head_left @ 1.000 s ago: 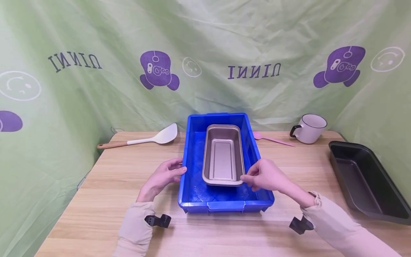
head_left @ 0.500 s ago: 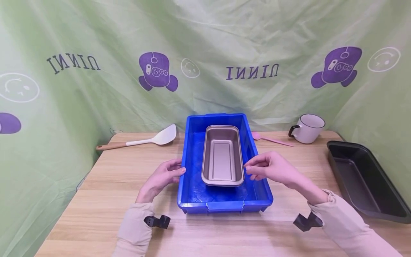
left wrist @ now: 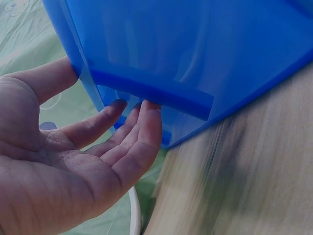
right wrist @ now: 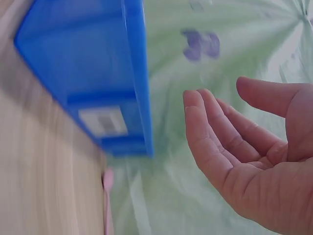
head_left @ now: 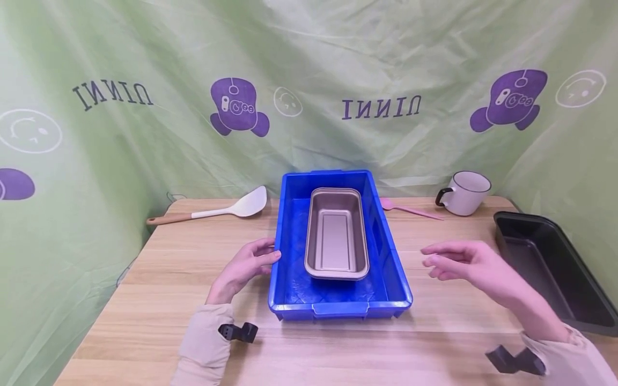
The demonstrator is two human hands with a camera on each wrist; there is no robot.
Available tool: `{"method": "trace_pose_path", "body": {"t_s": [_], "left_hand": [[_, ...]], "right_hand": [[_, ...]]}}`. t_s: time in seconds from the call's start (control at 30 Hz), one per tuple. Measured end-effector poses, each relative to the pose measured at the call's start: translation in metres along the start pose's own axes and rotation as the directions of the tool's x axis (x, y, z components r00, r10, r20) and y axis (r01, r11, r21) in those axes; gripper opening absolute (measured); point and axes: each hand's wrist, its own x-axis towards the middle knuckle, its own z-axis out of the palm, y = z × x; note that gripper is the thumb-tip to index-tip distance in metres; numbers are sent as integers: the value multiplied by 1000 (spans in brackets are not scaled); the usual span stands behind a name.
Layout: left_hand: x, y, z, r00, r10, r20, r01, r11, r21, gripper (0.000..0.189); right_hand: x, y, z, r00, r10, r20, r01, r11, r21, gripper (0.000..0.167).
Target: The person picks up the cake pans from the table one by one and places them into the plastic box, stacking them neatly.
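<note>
A blue plastic bin (head_left: 339,310) stands on the table, with a bronze-coloured loaf pan (head_left: 335,241) inside it. My left hand (head_left: 247,264) holds the bin's left side: the thumb lies at the rim, and the curled fingertips (left wrist: 152,115) meet the outer wall by its handle ledge. Off to the bin's right, my right hand (head_left: 465,265) hovers over the table with loosely bent fingers and nothing in them. The right wrist view has this hand (right wrist: 254,152) apart from the bin's side wall (right wrist: 83,54), where a white label shows.
A white spatula (head_left: 248,203) with a wooden handle lies at the back left. Behind the bin's right side are a pink spoon (head_left: 412,210) and a white mug (head_left: 468,194) with a black handle. A larger dark loaf pan (head_left: 550,268) sits at the right edge. Green cloth (head_left: 309,48) hangs behind.
My right hand has let go of the loaf pan's near right corner and moved right, out of the bin. The left hand stays at the bin's left rim; the pan sits where it was.
</note>
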Motion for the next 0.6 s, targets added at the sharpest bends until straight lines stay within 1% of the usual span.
{"method": "trace_pose_path", "body": {"t_s": [0.07, 0.13, 0.27, 0.3, 0.37, 0.43, 0.5, 0.57, 0.6], "left_hand": [[0, 0, 0, 1000, -4, -3, 4, 1000, -1, 59], [0, 0, 0, 1000, -7, -5, 7, 1000, -4, 59], [0, 0, 0, 1000, -11, -7, 11, 1000, -7, 59], [-1, 0, 0, 1000, -9, -4, 9, 1000, -7, 59], [0, 0, -1, 1000, -5, -1, 5, 1000, -7, 60], [0, 0, -1, 1000, -3, 3, 3, 1000, -10, 60], [0, 0, 0, 1000, -1, 7, 1, 1000, -13, 60], [0, 0, 0, 1000, -1, 9, 1, 1000, -15, 60], [0, 0, 0, 1000, -1, 10, 2, 1000, -16, 60]], "right_hand": [[-13, 9, -12, 999, -18, -43, 17, 1000, -24, 29], [-26, 17, -23, 996, -6, -91, 0, 998, -62, 28], [-50, 33, -45, 984, 46, -171, -68, 989, -128, 27], [-56, 36, -50, 980, 67, -186, -92, 987, -130, 28], [-67, 44, -60, 975, 79, -208, -109, 985, -136, 31], [-77, 53, -71, 970, 84, -228, -112, 987, -113, 35], [-86, 63, -80, 966, 69, -247, -85, 995, -54, 40], [-94, 76, -90, 965, 44, -260, -33, 998, 48, 44], [-98, 84, -95, 964, 38, -264, -9, 994, 109, 47]]}}
